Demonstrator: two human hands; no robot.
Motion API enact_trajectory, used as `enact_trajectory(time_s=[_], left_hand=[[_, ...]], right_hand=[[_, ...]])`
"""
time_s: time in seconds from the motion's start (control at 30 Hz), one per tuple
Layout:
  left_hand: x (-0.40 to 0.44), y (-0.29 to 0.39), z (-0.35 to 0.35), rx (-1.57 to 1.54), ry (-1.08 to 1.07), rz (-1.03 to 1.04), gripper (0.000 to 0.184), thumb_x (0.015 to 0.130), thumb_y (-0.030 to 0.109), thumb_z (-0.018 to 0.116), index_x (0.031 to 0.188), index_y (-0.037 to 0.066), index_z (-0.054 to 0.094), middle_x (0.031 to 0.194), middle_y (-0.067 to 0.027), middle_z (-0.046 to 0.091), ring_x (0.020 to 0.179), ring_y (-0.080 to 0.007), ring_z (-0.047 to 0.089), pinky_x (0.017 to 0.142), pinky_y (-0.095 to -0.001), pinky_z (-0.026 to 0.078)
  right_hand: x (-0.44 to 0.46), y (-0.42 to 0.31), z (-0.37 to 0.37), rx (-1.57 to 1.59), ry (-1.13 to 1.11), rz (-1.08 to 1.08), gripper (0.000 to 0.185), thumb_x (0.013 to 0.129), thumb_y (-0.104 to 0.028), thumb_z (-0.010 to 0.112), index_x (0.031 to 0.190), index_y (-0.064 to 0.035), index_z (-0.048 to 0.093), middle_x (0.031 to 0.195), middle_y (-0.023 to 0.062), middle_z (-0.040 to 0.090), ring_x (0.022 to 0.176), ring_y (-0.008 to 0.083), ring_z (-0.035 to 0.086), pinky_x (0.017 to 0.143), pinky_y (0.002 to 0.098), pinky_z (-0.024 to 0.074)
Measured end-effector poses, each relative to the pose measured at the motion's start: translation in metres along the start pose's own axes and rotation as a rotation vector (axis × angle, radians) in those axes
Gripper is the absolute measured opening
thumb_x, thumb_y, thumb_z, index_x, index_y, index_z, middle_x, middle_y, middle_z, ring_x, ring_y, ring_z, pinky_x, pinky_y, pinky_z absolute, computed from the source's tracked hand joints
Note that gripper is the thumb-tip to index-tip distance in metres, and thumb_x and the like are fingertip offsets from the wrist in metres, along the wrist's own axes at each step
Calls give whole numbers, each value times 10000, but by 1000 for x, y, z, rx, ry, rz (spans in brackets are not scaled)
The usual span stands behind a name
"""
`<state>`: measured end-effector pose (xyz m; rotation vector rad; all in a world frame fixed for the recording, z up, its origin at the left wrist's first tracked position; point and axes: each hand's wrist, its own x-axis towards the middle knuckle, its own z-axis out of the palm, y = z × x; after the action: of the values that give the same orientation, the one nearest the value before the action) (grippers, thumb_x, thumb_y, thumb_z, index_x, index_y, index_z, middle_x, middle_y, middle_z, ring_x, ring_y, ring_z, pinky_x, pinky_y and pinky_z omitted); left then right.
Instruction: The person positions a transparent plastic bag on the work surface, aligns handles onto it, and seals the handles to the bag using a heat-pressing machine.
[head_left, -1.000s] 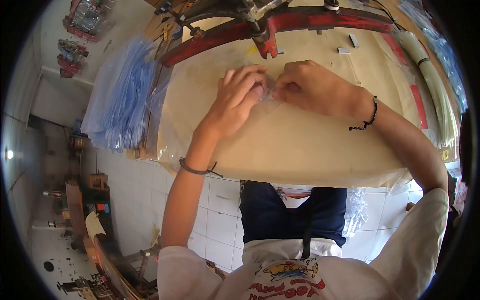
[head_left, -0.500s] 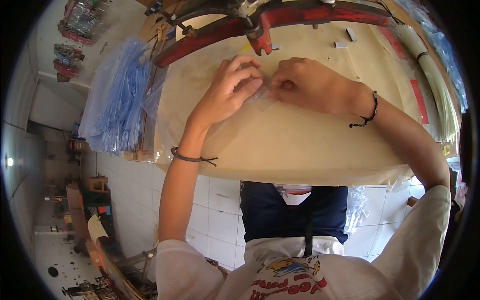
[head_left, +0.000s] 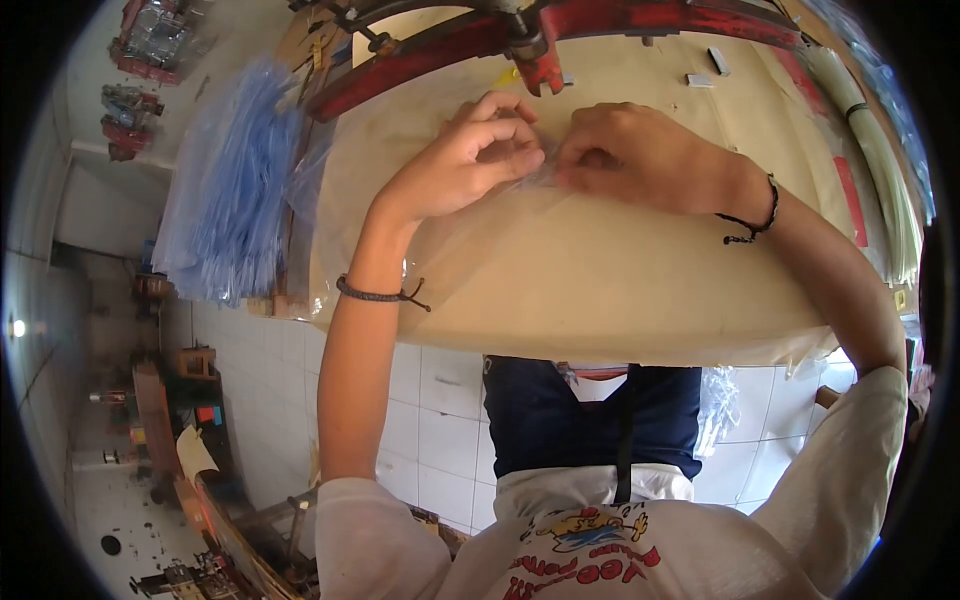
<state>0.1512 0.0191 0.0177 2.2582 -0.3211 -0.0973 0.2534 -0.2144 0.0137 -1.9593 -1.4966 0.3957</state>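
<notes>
Thin clear plastic film (head_left: 541,180) runs between my two hands above a tan-covered work table (head_left: 600,290). My left hand (head_left: 470,160) has its thumb and fingers curled into a pinch on the film. Close by on the right, my right hand (head_left: 660,160) is closed too, its thumb and index finger pinching the same film. The fingertips are slightly blurred and the film's edges are hard to make out. Part of the clear material seems to spread over the table beneath my left wrist.
A red metal frame (head_left: 420,65) arches over the table just beyond my hands. Bluish plastic sheets (head_left: 235,190) hang at the left edge. Two small metal blocks, one a grey block (head_left: 718,61), lie at the back right. A bundle of pale strips (head_left: 880,160) lies along the right side.
The view has shifted slightly, so the table and frame appear higher and farther right. Both hands keep their pinch; the film between them looks less bunched than before.
</notes>
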Motion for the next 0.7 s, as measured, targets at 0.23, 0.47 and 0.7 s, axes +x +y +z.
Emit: enact_trajectory(time_s=[0.23,0.47,0.7], left_hand=[[2,2,12,-53,175,24,245,912,272,758,974,42,700,1179,-41,584,1145,-225,543,986,-354,447],[5,5,12,71,202,44,246,856,230,808,943,36,683,1094,-43,630,1129,-209,570,970,-341,453],[-1,3,19,28,352,33,188,894,195,754,917,15,704,1183,-78,705,1128,-241,606,981,-354,462]], right_hand=[[-1,0,0,-21,20,-17,258,940,-277,634,962,-38,728,923,146,721,883,309,700,834,411,538],[-2,1,2,1,46,-29,253,933,-277,636,960,-45,732,901,135,726,858,309,700,831,412,536],[0,-3,2,-29,51,36,138,881,-159,675,886,-26,715,907,139,696,828,287,678,770,401,533]])
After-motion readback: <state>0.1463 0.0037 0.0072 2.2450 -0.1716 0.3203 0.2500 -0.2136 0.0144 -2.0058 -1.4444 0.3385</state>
